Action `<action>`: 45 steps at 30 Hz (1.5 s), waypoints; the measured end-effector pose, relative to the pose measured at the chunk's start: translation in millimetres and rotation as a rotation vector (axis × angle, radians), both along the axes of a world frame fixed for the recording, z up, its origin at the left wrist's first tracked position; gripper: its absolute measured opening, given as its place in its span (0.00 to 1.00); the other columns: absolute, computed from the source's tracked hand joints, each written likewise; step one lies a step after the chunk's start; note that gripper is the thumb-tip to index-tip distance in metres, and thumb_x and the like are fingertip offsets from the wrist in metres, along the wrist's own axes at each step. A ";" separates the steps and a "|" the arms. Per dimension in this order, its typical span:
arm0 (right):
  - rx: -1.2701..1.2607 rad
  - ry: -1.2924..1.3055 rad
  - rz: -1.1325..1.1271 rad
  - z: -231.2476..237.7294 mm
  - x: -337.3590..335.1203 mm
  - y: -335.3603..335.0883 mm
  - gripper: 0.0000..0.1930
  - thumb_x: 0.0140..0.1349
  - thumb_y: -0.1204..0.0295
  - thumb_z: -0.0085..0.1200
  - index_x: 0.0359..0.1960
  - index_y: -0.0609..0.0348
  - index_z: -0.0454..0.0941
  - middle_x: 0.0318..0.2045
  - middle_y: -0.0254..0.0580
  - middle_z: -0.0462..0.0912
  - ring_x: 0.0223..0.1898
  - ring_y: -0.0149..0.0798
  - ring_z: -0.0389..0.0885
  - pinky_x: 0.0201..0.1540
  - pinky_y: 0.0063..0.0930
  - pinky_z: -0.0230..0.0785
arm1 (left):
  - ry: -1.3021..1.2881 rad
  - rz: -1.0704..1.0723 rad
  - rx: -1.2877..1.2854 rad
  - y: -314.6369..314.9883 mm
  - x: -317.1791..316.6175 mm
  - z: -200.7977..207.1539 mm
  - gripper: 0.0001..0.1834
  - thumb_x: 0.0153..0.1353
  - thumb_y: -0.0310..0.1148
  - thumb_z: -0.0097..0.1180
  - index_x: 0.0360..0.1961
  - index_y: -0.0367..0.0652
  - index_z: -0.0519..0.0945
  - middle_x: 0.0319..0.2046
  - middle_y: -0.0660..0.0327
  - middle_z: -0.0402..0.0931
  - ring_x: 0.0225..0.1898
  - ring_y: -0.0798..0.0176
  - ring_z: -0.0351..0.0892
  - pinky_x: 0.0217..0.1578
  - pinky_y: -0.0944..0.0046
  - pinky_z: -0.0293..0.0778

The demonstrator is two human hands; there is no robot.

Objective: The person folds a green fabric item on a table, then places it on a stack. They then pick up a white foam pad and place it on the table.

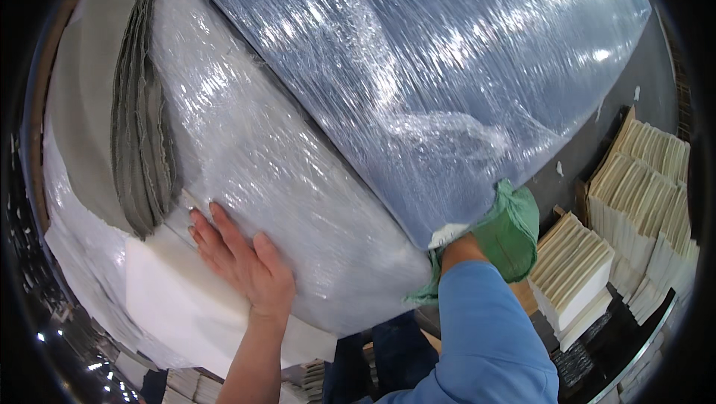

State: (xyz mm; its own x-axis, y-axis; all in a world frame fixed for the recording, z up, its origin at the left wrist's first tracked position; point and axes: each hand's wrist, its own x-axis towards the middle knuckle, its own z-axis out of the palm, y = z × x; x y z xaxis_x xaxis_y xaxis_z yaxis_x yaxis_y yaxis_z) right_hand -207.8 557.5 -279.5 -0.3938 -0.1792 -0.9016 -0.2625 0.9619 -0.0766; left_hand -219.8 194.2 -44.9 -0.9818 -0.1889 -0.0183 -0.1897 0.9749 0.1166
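Note:
A big stack wrapped in clear stretch film point(298, 150) fills most of the view, its upper right face point(447, 53) looking blue-grey under the film. My left hand point(242, 258) lies flat with fingers spread on the stack's white lower left side, by a white foam corner piece point(179, 299) and a bundle of grey cardboard layers point(142, 128). My right hand is hidden under the stack's lower corner; only the wrist and blue sleeve point(485, 322) show. A green cloth point(511, 229) is bunched at that wrist against the film.
Stacks of cream paper sheets or booklets point(641, 195) stand on end at the right, on a dark floor point(597, 143). More paper bundles point(306, 381) lie below, near my legs. Dark surroundings ring the picture's left edge.

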 end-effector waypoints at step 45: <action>-1.393 0.246 -2.387 321.6 122.8 35.0 0.26 0.74 0.62 0.45 0.68 0.61 0.66 0.64 0.43 0.76 0.63 0.46 0.76 0.64 0.52 0.70 | -0.055 0.136 -0.005 13.0 5.3 6.8 0.37 0.76 0.50 0.39 0.81 0.52 0.50 0.81 0.48 0.38 0.80 0.35 0.35 0.76 0.36 0.34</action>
